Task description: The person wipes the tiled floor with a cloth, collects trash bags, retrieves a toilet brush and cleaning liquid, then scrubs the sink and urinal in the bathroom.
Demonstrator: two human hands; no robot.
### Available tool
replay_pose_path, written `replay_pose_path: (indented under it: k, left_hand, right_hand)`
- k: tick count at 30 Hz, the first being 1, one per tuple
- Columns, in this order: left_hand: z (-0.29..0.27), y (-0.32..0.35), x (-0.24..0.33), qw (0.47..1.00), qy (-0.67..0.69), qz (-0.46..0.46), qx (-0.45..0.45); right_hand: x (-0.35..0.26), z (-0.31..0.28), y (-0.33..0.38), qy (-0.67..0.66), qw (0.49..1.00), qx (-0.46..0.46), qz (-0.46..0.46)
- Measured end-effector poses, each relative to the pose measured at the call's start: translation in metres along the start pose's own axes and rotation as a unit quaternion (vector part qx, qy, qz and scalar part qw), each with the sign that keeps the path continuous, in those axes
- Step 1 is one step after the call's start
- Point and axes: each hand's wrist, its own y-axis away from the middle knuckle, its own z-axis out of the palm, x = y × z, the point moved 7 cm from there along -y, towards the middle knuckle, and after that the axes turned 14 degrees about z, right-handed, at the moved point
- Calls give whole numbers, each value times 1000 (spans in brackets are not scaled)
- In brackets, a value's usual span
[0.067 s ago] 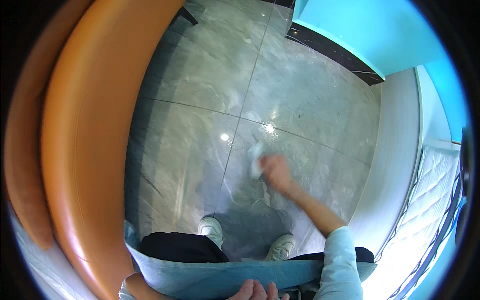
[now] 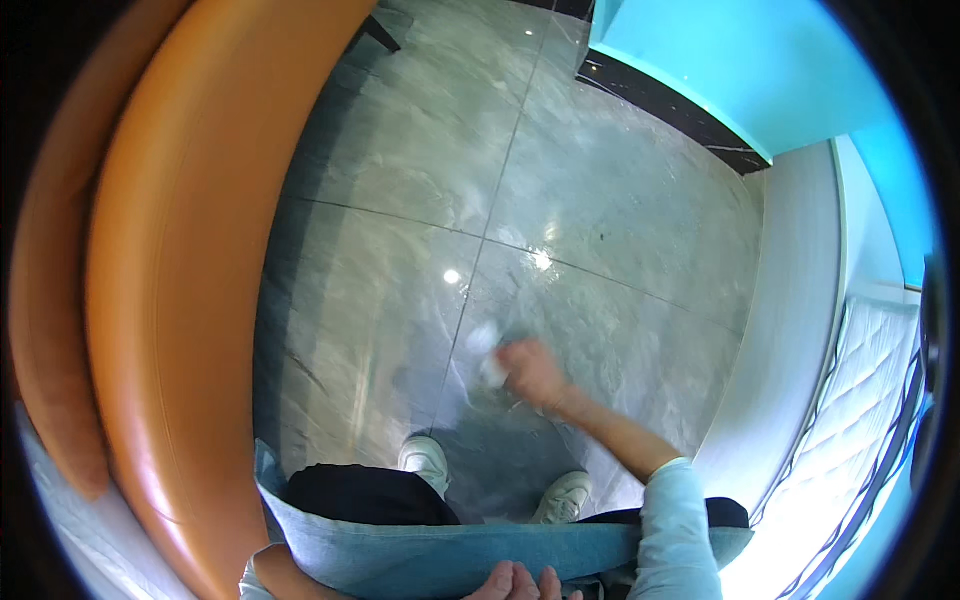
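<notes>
My right hand [image 2: 530,372] reaches out low above the grey tiled floor [image 2: 610,330] in front of my shoes. Its fingers are closed round a crumpled white wipe or tissue [image 2: 484,340], smeared by motion; whether it touches the floor I cannot make out. Close to my body at the lower edge lies my left hand [image 2: 520,584]. Only its fingers show, a little apart, with nothing seen in them; the palm is cut off by the picture's edge. Wet-looking bright streaks and light reflections [image 2: 543,262] lie on the tiles just beyond my right hand.
An orange padded bench [image 2: 190,270] runs along the left. At the far right stands a turquoise cabinet [image 2: 730,70] on a black marbled base [image 2: 670,108]. A pale panel [image 2: 790,290] and a white quilted piece [image 2: 865,390] line the right. My white shoes [image 2: 424,462] stand below.
My right hand has swept left and slightly nearer to me with the white wipe. My left hand stays at the lower edge.
</notes>
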Motion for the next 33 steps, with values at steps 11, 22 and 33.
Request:
replay_pose_path:
  k: [11,22,33]
  left_hand:
    - [17,14,-29,996,4,-75,-38]
    - [65,-3,-98,991,-32,-30,-128]
    - [184,18,-79,895,215,76,-383]
  right_hand:
    - [-16,-130,-127,41,837,546,-23]
    - [24,-7,9,9,978,161,-133]
    - [33,-43,14,-33,953,302,11]
